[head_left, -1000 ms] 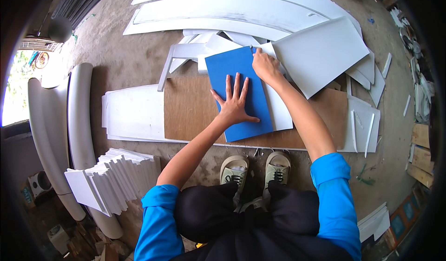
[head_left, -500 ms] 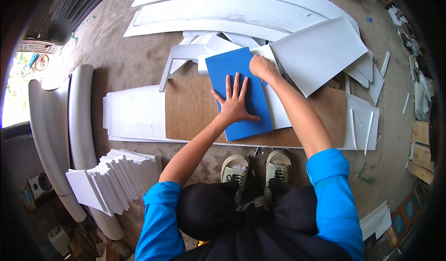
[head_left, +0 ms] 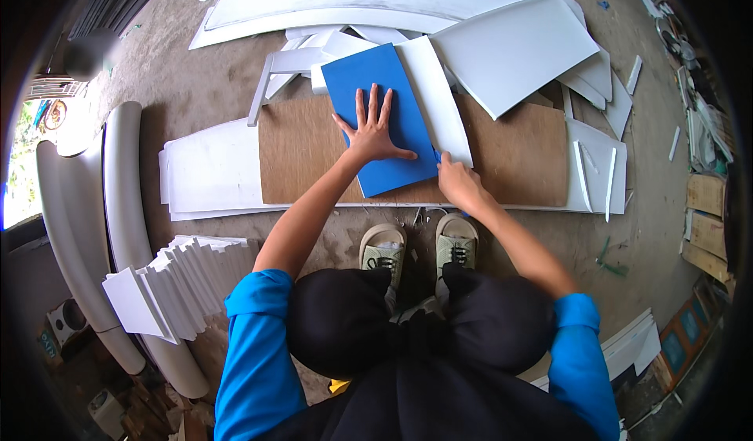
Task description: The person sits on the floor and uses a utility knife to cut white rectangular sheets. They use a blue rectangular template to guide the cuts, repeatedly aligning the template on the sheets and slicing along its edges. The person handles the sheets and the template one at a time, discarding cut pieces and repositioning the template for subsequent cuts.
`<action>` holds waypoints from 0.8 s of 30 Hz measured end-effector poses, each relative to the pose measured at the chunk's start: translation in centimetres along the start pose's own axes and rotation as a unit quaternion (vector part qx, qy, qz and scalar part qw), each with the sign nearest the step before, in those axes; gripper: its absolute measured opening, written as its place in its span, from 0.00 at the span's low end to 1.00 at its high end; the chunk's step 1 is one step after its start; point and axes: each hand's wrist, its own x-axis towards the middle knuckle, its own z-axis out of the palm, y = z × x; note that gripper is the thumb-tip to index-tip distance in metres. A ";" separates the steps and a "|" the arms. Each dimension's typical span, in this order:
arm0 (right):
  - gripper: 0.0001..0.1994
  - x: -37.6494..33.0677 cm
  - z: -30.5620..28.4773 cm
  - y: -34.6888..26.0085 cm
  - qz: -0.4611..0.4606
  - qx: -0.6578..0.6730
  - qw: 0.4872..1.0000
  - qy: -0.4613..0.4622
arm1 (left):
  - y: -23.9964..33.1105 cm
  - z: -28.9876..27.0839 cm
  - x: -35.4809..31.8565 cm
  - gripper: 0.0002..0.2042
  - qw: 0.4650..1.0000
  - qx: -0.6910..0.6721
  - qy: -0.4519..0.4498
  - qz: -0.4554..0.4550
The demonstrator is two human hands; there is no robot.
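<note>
A blue rectangular board (head_left: 388, 139) lies tilted on top of a white sheet (head_left: 430, 88), and both rest on a brown wooden board (head_left: 302, 154). My left hand (head_left: 371, 135) presses flat on the blue board, fingers spread. Beside the board's right edge, near its lower corner, my right hand (head_left: 459, 178) is closed around a small blue utility knife (head_left: 438, 157). Most of the knife is hidden by the fingers, and its blade cannot be made out. The white sheet sticks out along the right side of the blue board.
Large white panels (head_left: 314, 5) and offcuts lie beyond the board. Another white sheet (head_left: 514, 52) leans over the pile at right. A stack of white pieces (head_left: 176, 284) and large white rolls (head_left: 125, 190) stand at left. Thin strips (head_left: 583, 176) lie to the right.
My right hand has drawn the knife toward me along the blue board's right edge, from its far end to near its lower corner. My left hand stays pressed on the board.
</note>
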 end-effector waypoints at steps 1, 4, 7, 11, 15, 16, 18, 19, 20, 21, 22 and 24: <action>0.11 -0.6 0.7 0.3 -0.011 -0.008 1.000 0.020 | 0.0 0.0 0.0 0.67 1.000 0.004 -0.003 -0.002; 0.11 -2.8 1.8 1.2 0.007 -0.014 1.000 -0.006 | 0.3 0.0 -0.2 0.68 1.000 0.016 -0.012 -0.009; 0.10 -3.4 2.8 2.2 -0.001 -0.018 1.000 -0.002 | 0.2 -0.3 -0.1 0.68 0.999 0.027 -0.016 -0.012; 0.09 -4.4 3.1 2.8 -0.005 -0.014 1.000 -0.018 | 0.3 -0.3 0.0 0.68 0.999 0.039 -0.022 -0.019; 0.09 -4.7 3.6 3.3 -0.012 -0.009 1.000 -0.006 | 0.3 -0.4 0.2 0.68 0.998 0.043 -0.028 -0.023; 0.09 -4.7 3.6 3.2 -0.012 -0.011 1.000 -0.007 | 0.3 -0.5 0.3 0.68 0.998 0.042 -0.030 -0.024; 0.10 -4.4 2.5 3.3 -0.017 -0.014 1.000 -0.017 | 0.2 -0.3 0.3 0.65 0.999 0.040 -0.022 -0.017; 0.11 -4.5 1.9 3.5 -0.019 -0.011 0.999 -0.027 | 0.1 -0.2 0.4 0.64 0.999 0.038 -0.018 -0.013; 0.11 -4.5 1.0 3.5 -0.023 -0.007 0.999 -0.033 | 0.0 -0.7 1.1 0.61 0.999 0.031 -0.022 -0.013; 0.12 -4.8 0.3 3.7 -0.028 -0.004 0.999 -0.033 | -0.2 -1.1 1.5 0.59 0.999 0.026 -0.029 -0.015; 0.12 -4.7 -0.9 3.9 -0.006 0.029 0.999 -0.017 | -0.5 -1.7 2.3 0.56 0.999 0.021 -0.036 -0.018; 0.13 -4.8 -3.1 3.8 0.037 0.098 0.995 0.004 | -2.3 -3.3 5.1 0.52 0.999 0.018 0.038 -0.019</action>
